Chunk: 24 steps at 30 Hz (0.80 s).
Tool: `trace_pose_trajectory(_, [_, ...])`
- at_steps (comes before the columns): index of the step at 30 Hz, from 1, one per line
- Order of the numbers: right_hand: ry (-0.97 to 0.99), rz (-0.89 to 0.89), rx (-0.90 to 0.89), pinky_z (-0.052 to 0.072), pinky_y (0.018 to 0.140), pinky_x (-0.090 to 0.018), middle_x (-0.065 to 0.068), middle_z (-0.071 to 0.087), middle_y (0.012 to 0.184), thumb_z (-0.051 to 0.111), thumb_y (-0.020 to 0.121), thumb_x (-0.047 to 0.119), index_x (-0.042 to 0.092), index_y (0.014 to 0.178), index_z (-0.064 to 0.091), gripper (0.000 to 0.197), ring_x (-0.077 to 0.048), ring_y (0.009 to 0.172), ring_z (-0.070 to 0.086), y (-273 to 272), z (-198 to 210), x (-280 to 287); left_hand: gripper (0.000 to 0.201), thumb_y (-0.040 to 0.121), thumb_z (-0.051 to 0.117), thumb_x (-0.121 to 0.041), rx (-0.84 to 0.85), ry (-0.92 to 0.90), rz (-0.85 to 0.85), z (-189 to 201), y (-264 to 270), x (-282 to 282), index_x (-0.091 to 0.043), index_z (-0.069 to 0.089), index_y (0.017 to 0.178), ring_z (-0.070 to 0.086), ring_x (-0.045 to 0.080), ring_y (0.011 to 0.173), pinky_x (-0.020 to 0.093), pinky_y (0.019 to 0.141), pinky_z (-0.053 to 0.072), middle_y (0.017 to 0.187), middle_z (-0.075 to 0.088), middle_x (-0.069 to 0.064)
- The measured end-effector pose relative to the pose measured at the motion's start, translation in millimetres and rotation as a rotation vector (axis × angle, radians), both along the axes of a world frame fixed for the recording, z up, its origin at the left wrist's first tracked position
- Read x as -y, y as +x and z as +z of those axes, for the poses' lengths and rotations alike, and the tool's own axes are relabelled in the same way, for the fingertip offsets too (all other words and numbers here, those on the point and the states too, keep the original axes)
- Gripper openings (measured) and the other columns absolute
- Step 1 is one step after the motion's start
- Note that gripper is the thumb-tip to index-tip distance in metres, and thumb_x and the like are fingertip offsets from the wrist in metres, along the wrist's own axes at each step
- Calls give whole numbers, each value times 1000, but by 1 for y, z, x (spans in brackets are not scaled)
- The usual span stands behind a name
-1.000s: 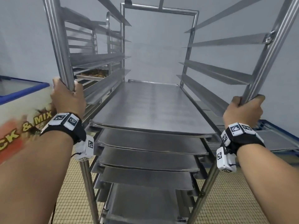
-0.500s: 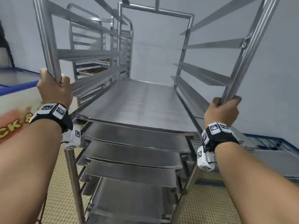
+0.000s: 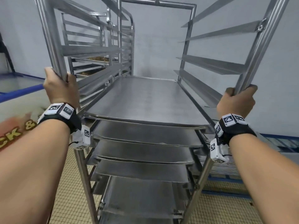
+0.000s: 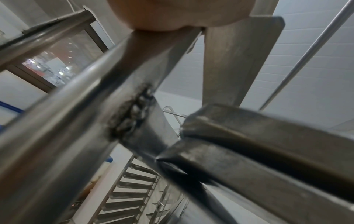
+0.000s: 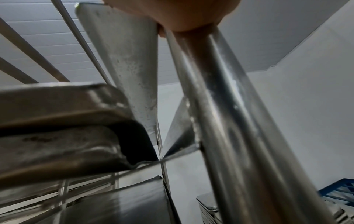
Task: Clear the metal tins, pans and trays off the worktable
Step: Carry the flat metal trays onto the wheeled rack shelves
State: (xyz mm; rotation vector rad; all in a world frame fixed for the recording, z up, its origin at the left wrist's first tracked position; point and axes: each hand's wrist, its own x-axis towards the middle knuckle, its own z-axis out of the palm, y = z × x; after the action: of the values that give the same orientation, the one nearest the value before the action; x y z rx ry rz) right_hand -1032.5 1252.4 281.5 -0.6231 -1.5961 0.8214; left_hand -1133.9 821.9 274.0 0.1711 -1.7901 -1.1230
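Observation:
A tall steel tray rack (image 3: 189, 5) stands right in front of me, with several flat metal trays (image 3: 142, 97) slid into its lower runners. My left hand (image 3: 59, 85) grips the rack's near left upright (image 3: 53, 46), fingers wrapped round the tube. My right hand (image 3: 237, 100) grips the near right upright (image 3: 252, 59) the same way. The left wrist view shows the heel of the left hand (image 4: 182, 13) on the upright (image 4: 76, 121), with tray corners (image 4: 249, 144) close below. In the right wrist view the right hand (image 5: 176, 13) sits on its upright (image 5: 220, 106) beside a tray corner (image 5: 76, 121).
A second rack (image 3: 97, 50) holding trays with browned food stands behind on the left. A chest freezer (image 3: 17, 101) with a blue rim is at my left. A low blue-framed stand with metal sheets (image 3: 242, 165) sits at the right. The floor (image 3: 68, 191) is small yellow tiles.
The rack and both hands have shifted in view as the rack turns and rolls; the second rack behind has come further into sight. Both grips are unchanged.

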Motion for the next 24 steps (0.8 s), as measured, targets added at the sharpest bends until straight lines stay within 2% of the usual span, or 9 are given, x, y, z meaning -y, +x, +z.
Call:
trace_pose_trajectory(2, [1,-12,-6,54,73,-47,-19,68,99,48,89,21,5,117,46,32,-40,84,65,-19,0,-2,21,95,45,-25,11,0,-12,2,-19,-3,-7,47,105,46,26,82,35,68,33,107,61,30])
trace_pose_trajectory(3, [9,-14,-6,54,72,-47,-20,67,97,47,89,21,4,116,46,32,-41,82,64,-29,0,-3,25,96,46,-25,17,-1,-14,2,-29,-4,-3,49,108,45,24,82,32,67,31,107,61,31])
trace_pose_trajectory(6, [14,-17,-19,53,70,-47,-23,66,98,48,90,22,3,115,46,32,-42,83,64,-56,0,-6,31,98,48,-23,25,-2,-24,2,-59,-7,4,49,115,45,24,81,28,66,32,100,57,25])
trace_pose_trajectory(9, [17,-40,-13,48,69,-44,-26,66,103,48,90,21,1,118,46,34,-45,87,62,-82,0,-7,29,98,51,-25,43,10,-34,3,-89,-9,0,49,113,48,24,79,33,67,39,94,50,13])
trace_pose_trajectory(13, [7,-61,-12,44,68,-40,-25,66,105,50,91,20,2,120,46,34,-45,89,62,-115,0,-10,30,97,52,-29,29,8,-26,2,-128,-11,-2,48,109,47,25,77,36,65,39,91,49,13])
trace_pose_trajectory(17, [20,-69,-21,42,66,-36,-23,66,102,48,91,20,2,119,46,33,-43,87,62,-152,-2,-17,31,96,52,-29,39,16,-16,2,-167,-16,-1,47,108,47,25,75,42,66,46,87,49,10])
trace_pose_trajectory(20, [34,-77,-27,46,67,-40,-23,66,100,47,90,21,2,118,46,34,-44,85,62,-182,-3,-25,29,98,52,-23,43,20,-19,4,-193,-26,1,48,113,47,23,78,36,67,41,90,47,9])
trace_pose_trajectory(22, [42,-89,-35,47,67,-41,-23,66,98,47,90,22,2,118,46,34,-43,84,63,-202,-4,-32,23,99,51,-22,49,9,-19,5,-210,-34,-2,46,110,46,23,78,31,68,38,91,47,10])
trace_pose_trajectory(24, [49,-93,-46,46,65,-38,-22,66,96,47,90,21,2,118,46,34,-41,81,63,-224,-4,-38,21,99,51,-23,49,13,-25,5,-231,-38,-5,44,107,46,24,78,32,68,38,91,48,10])
